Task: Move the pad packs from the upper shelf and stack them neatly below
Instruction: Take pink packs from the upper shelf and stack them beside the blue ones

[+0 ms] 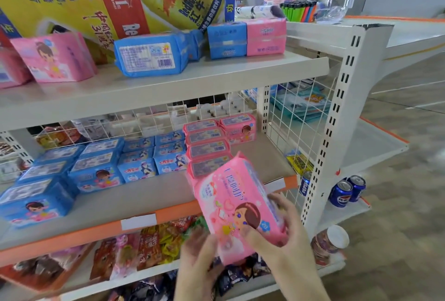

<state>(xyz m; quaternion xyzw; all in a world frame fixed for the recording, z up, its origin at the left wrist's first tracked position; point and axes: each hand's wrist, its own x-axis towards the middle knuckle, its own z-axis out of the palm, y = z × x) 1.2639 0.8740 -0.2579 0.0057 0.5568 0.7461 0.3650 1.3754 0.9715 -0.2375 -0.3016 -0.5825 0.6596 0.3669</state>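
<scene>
So we've got the big white shelf unit (337, 112) in front of us, with the upper shelf (168, 83) still carrying a few packs: a pink pack (54, 58) toward its left end, a blue pack (149, 56) lying flat mid-shelf, and a blue-and-pink pair (246, 38) at the right end by the post. The lower shelf (144, 194) already has neat blue rows (96, 163) across its left and middle, then a pink stack (207, 149) toward the right, with bare shelf left at the right corner. The pack in hand (240, 206) is pink, tilted, hovering in front of the lower shelf's orange front edge, just before the pink stack. Our right hand (284, 233) wraps its lower right end, thumb on the printed face, fingers round the back. Our left hand (199, 250) cups the bottom left corner, fingers loosely curled against it. We'd guess this thing is light and squishy, with slick plastic wrap that can slide, so gripping across the short ends beats pinching the face. It should probably go flat onto the pink stack or right beside it.
</scene>
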